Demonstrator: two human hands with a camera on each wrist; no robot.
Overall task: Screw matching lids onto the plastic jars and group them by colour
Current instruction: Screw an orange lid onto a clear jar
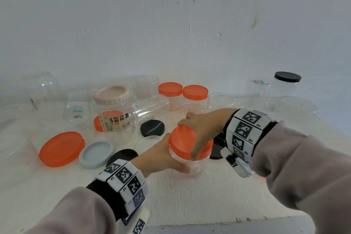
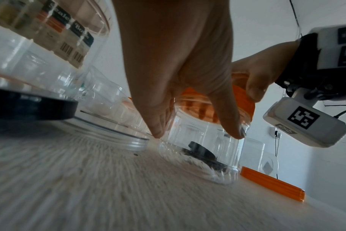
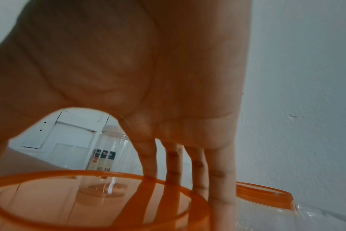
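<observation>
Twisting orange lid [image 1: 185, 141] onto clear jar [image 1: 191, 165], near front edge of the tabletop [image 1: 190, 199].
R hand [image 1: 204, 129] directly over it, fingers curled round lid rim; L hand [image 1: 161, 155] grips jar wall from my left. Jar axis tilted twd me, so I'd judge lid not yet seated square.

Both arms wear loose grey-beige sleeves [image 1: 296, 159] ending short of the wrists. Each wrist carries a black strap under a white band of square black-and-white coded tags [image 1: 244, 129], lettered R3 and R4 on the right, with a tagged white camera block [image 2: 304, 121] beneath
</observation>
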